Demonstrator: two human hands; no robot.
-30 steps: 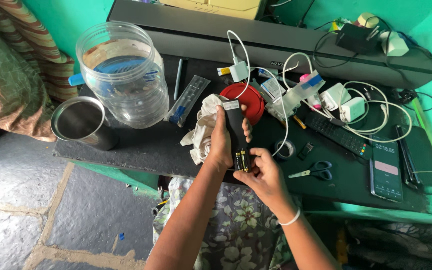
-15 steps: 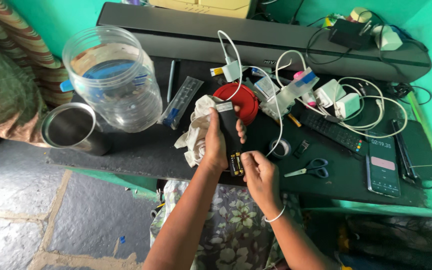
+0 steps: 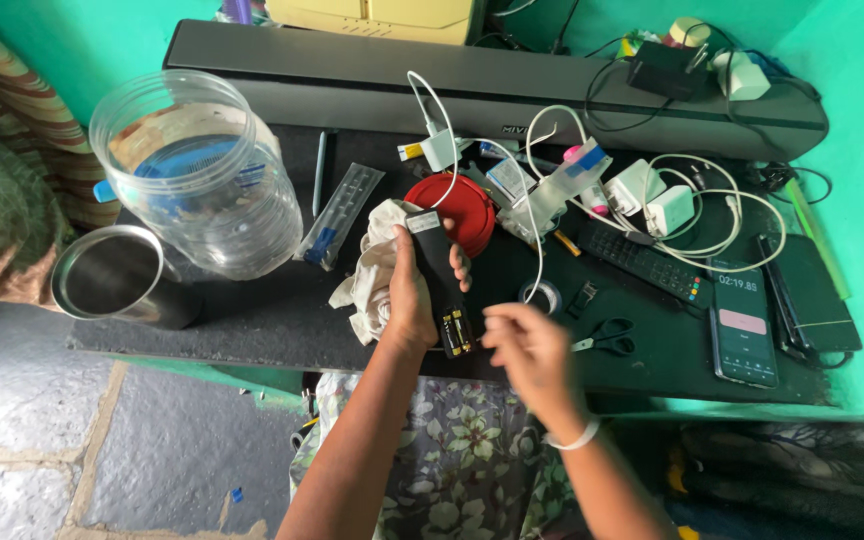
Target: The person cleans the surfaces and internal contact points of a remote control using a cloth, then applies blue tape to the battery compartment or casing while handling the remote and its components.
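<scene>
Far left: steel cup on its side at the edge of the black tabletop, mouth toward the camera. Just beside it, a big clear plastic jar standing upright, lid off. Next along, a flat clear sleeve with small tools, lying slantwise.

At centre, left hand wrapped around a black remote control, thumb along one long edge and fingers along the other, back face turned up so the open battery bay at the near end shows two cells seated inside. Pale cloth bunched under and behind that hand, touching it. Red round lid just behind the remote's far end.

Right hand blurred, hovering just beside the battery end, fingers loosely curled; pinching anything or not, cannot tell. White bangle at its wrist.

Further right: tape roll, scissors, second long remote, white chargers and cables, smartphone face up.
</scene>
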